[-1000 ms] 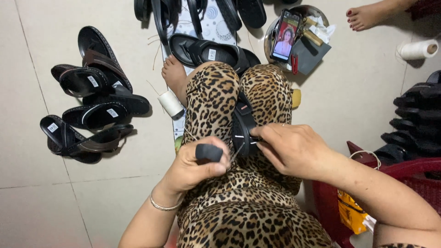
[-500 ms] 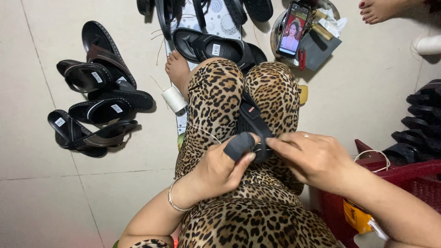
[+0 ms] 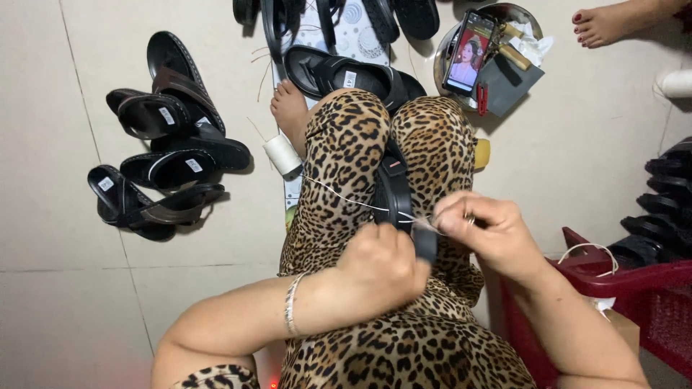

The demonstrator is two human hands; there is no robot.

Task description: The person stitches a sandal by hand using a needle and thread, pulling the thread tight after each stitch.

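Observation:
A black sandal lies wedged between my knees, which are covered in leopard-print cloth. My left hand grips its near end from below. My right hand pinches a white thread right beside the sandal's edge. The thread runs taut to the left, down to a white spool standing on the floor by my bare foot. A needle cannot be made out between the fingers.
Several black sandals lie piled on the tiled floor at left, more at the top and far right. A round tray holds a lit phone and tools. A red plastic basket stands at right. Another person's foot shows top right.
My left hand has shifted under the sandal's near end. My right hand has pulled back to the right, drawing the thread taut from the spool.

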